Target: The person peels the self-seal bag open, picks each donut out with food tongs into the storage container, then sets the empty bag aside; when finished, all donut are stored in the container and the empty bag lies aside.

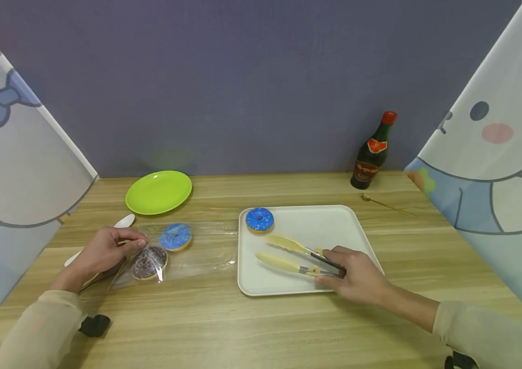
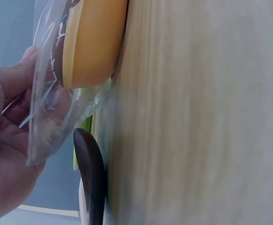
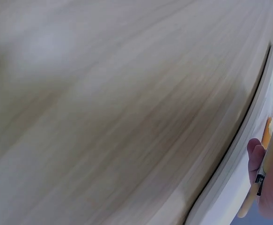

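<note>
In the head view, a clear bag lies left of a white tray, with a blue-topped donut and a chocolate donut in it. My left hand pinches the bag's edge beside the chocolate donut; the left wrist view shows the film between thumb and fingers, near the donut. My right hand grips tongs with cream tips, which are spread apart over the tray. Another blue donut sits in the tray's back left corner.
A green plate stands at the back left, and a bottle at the back right. A thin golden spoon lies right of the tray. A white spoon and a dark handle are near my left hand.
</note>
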Action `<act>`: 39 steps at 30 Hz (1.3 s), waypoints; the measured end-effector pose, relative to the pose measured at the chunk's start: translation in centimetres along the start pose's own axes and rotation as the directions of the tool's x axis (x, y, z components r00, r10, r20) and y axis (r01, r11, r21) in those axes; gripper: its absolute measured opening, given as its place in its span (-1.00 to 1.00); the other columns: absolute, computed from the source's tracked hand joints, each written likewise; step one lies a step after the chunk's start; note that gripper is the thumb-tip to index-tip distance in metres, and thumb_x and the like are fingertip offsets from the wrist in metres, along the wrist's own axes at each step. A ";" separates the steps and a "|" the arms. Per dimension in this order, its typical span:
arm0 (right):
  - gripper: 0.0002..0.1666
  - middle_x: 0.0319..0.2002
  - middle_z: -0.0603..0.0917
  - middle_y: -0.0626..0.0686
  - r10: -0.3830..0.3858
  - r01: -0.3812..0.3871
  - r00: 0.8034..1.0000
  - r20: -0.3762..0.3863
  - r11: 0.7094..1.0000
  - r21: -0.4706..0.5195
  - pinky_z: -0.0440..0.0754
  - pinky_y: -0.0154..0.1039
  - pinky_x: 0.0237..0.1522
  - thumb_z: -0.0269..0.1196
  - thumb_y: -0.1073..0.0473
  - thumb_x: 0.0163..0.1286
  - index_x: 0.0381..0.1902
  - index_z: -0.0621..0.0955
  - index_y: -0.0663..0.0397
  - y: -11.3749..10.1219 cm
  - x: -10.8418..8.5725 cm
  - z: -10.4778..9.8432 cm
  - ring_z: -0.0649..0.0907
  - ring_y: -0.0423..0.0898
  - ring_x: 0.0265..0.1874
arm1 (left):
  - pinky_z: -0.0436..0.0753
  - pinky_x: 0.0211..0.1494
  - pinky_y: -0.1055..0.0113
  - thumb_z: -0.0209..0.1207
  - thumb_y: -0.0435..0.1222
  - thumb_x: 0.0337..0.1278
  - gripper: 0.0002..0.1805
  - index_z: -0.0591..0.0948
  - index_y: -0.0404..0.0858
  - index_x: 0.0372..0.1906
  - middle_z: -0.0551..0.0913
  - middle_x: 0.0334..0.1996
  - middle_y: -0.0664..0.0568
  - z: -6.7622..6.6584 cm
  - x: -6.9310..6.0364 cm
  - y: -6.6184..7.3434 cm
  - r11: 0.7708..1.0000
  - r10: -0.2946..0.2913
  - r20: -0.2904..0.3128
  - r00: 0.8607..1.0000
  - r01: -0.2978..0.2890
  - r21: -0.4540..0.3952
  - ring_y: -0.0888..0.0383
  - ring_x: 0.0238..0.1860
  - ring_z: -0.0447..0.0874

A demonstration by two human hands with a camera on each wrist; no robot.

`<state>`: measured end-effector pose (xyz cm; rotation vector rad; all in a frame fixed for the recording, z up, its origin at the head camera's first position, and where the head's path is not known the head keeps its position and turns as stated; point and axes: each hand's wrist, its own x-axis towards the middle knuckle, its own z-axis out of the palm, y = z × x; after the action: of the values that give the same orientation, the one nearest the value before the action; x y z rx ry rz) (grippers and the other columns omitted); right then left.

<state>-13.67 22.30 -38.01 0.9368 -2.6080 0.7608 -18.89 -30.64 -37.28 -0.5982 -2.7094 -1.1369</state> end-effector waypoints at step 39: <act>-0.34 -0.04 0.61 0.02 0.047 -0.027 0.978 0.202 0.995 -0.098 0.61 -0.13 -0.26 0.34 -0.21 0.13 0.05 0.60 0.12 -6.3 10.3 7.3 0.64 -0.05 -0.21 | 0.56 -0.33 0.54 0.27 -0.42 0.12 -0.95 0.71 -0.35 -0.36 0.69 -0.40 -0.02 0.0 -0.2 0.4 0.999 -0.031 0.016 0.999 0.031 -0.020 0.44 -0.30 0.54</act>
<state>-17.89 8.89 -37.36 0.9886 -2.8175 0.5709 -18.53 -30.44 -37.04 -0.5724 -2.7322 -1.1732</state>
